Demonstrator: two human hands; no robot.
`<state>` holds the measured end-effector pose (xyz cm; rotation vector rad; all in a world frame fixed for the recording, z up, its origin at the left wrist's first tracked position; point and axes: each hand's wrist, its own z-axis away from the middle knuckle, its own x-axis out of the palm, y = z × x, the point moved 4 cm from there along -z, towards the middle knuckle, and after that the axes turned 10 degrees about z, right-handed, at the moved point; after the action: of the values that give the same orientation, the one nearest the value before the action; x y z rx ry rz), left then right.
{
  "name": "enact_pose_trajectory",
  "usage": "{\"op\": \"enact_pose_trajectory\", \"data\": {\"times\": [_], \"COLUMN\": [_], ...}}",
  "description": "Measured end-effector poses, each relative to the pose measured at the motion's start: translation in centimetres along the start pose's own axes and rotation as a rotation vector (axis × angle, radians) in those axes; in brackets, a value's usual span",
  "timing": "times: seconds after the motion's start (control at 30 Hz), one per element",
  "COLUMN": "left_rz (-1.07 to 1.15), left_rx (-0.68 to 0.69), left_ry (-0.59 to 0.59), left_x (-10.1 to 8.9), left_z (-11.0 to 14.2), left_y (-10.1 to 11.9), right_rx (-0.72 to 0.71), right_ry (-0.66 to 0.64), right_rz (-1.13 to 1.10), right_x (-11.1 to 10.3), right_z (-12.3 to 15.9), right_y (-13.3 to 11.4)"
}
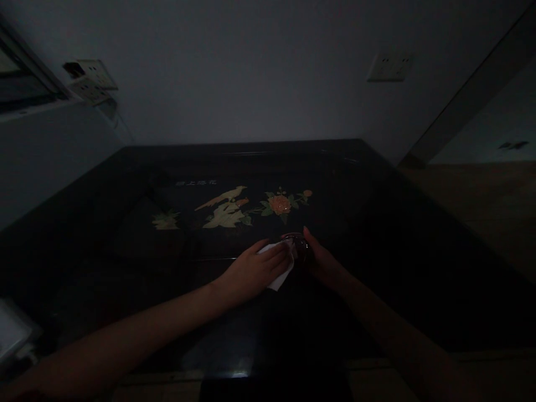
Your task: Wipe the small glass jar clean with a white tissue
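Observation:
A white tissue [277, 283] is pinched under the fingers of my left hand [262, 265]. It is pressed against a dark, shiny, round-rimmed vessel [298, 241] that looks like a glass cup. My right hand [322, 259] grips the vessel from the right side, with the thumb up by its rim. Both hands meet just in front of a dark tray [213, 259] decorated with a bird and a flower. Dim light hides the lower part of the vessel and most of the right fingers.
The glossy black table [146, 312] runs back to the wall. Wall sockets [97, 75] with a plugged-in adapter are at the left, and another socket plate [390, 67] is at the right. A white package [14, 332] lies at the left edge.

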<state>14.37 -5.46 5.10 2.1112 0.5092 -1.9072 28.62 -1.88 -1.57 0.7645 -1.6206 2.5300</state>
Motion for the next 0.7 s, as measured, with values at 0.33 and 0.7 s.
{"op": "enact_pose_trajectory", "data": {"times": [0.33, 0.7], "left_rz": [0.708, 0.756], "left_rx": [-0.249, -0.32], "left_ry": [0.048, 0.088], "left_x": [0.7, 1.2], "left_z": [-0.9, -0.4], "left_y": [1.5, 1.4], "right_rx": [-0.037, 0.058], "right_ry": [0.071, 0.092], "right_rz": [0.067, 0.051], "right_x": [0.6, 0.2], "right_z": [1.1, 0.7], "right_y": [-1.9, -0.9]}}
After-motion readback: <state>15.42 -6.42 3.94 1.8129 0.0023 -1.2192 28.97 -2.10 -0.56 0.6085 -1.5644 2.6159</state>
